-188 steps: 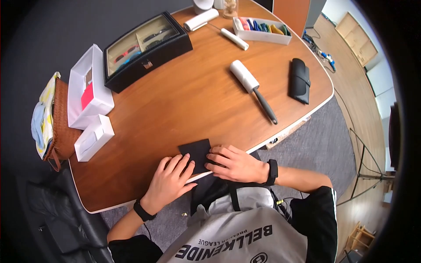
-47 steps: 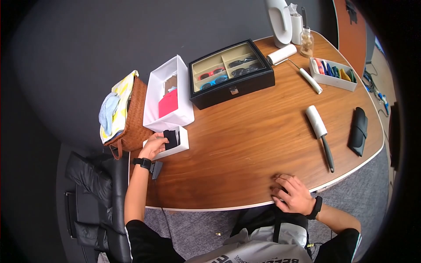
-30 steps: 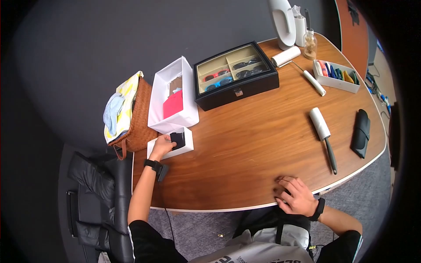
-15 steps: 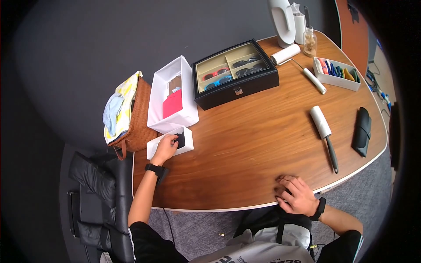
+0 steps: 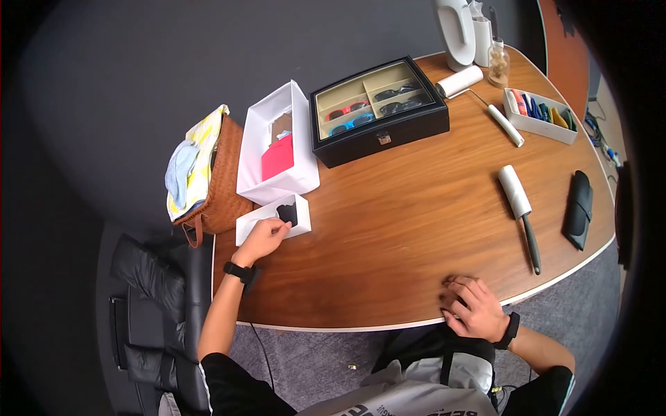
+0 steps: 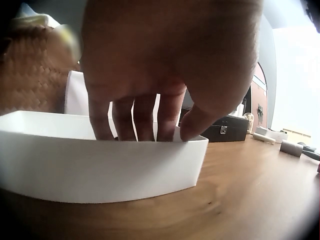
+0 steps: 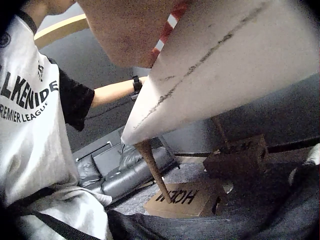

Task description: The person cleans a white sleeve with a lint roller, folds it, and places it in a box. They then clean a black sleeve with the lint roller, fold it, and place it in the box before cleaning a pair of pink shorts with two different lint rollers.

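My left hand reaches over the near wall of a small white box. In the left wrist view its fingers point down, spread and nearly straight, into the white box; their tips are hidden behind the wall. A black cloth lies in the right end of the box, right at the thumb and index finger in the head view. My right hand rests on the table's front edge, fingers loosely bent, holding nothing.
Behind the small box stand a larger white bin with a red item and a woven basket. A black glasses case sits farther back. Lint rollers, a black pouch and a box of rolled cloths occupy the right.
The black cloth, earlier flat under both hands at the front edge, is now in the small box. Over the last second my left hand has drawn back slightly from the cloth; the right stays put.
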Available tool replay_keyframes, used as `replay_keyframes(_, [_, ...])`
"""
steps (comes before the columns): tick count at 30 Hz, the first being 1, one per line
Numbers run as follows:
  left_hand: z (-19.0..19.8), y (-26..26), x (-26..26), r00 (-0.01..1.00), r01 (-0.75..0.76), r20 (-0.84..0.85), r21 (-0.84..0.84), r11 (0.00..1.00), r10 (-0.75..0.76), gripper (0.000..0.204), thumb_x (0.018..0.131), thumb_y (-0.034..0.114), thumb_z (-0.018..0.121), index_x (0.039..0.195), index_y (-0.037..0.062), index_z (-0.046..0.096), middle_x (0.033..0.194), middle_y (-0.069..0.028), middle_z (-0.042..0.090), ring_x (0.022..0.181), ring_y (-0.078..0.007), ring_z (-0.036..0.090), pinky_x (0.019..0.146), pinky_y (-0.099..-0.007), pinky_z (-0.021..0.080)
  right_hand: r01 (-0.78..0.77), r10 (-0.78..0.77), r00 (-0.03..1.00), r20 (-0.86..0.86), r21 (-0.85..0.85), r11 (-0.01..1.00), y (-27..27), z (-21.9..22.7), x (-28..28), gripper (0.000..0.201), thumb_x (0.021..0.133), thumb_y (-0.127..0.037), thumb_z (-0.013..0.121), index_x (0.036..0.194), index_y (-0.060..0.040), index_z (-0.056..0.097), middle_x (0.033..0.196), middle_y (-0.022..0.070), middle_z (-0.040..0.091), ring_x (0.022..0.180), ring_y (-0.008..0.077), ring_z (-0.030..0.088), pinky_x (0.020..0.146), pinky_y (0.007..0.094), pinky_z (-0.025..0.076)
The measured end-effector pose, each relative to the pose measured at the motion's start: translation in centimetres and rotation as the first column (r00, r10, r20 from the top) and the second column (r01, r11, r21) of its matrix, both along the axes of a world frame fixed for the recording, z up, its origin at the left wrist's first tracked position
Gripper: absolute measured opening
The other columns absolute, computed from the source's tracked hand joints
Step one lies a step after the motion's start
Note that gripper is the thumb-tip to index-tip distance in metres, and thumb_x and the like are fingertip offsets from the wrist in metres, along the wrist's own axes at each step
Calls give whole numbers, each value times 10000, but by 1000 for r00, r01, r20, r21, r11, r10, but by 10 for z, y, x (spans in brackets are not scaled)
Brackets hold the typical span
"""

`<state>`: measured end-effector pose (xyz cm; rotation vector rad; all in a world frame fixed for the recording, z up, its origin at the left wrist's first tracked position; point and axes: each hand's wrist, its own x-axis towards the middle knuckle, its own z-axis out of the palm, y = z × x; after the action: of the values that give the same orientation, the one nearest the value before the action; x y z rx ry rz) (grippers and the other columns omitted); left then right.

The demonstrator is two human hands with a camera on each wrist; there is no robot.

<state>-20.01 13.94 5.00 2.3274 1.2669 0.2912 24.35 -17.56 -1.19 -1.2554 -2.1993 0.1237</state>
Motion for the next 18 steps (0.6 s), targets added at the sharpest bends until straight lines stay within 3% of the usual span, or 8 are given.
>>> replay_keyframes(2, [-5,2,3,993,-85,-90,-92,992,77,374,1051,275,648,923,-72,703,746,-157,637,677,-199,558,666,-346,464,6,-6,1000,2,0,1000,-2,-1,0,199,852,-194,756,996,-67,708,1256,153,657,1237,327,609,999,442,491])
replay_keyframes(6, [-5,1,8,988,-104,-118,-66,992,96,428,1070,312,623,900,-76,686,707,-149,622,664,-210,537,670,-340,457,16,-16,1000,1,1,1000,-2,1,0,206,848,-182,762,1005,-62,705,1258,154,658,1234,332,612,1007,446,492])
replay_keyframes(8, [-9,4,4,992,-107,69,-41,993,109,403,1073,312,614,941,-60,698,826,-149,675,724,-235,583,697,-362,479,13,-13,1000,-1,6,1000,-1,1,0,207,847,-179,764,1008,-62,705,1258,154,659,1233,333,613,1009,447,493])
replay_keyframes(9, [-7,6,3,992,-107,69,-40,993,109,403,1073,312,614,941,-60,698,826,-149,675,724,-235,583,697,-362,479,15,-15,1000,-6,4,1000,-1,0,0,208,848,-180,764,1010,-63,706,1255,152,660,1234,331,613,1006,445,493])
replay_keyframes(11, [-4,10,1,997,-76,8,119,990,76,368,1077,307,595,1115,-40,710,1124,-192,715,990,-310,667,874,-399,529,14,-14,1000,-12,0,1000,-1,-1,-2,209,848,-181,763,1012,-64,706,1253,150,660,1234,329,613,1004,443,493])
replay_keyframes(12, [-8,9,-1,997,-80,9,119,990,79,368,1077,307,595,1115,-40,710,1124,-192,715,990,-310,667,874,-399,529,11,-12,1000,-11,-4,1000,-1,0,-1,212,847,-179,763,1016,-65,706,1251,148,661,1233,328,614,1002,440,493])
replay_keyframes(14, [-18,8,-3,998,-2,-61,179,984,13,411,1084,307,568,1292,-36,657,1400,-231,624,1307,-379,580,1102,-436,463,10,-10,1000,-8,-7,1000,0,2,0,214,846,-178,762,1020,-66,706,1249,146,661,1233,326,615,999,438,493])
replay_keyframes(18, [-15,2,6,993,-35,-108,80,996,44,445,1106,297,540,1398,-34,597,1456,-225,600,1407,-370,525,1179,-407,399,14,-14,1000,5,-1,1000,-1,2,0,217,846,-178,761,1025,-67,709,1241,143,662,1229,323,616,995,435,492])
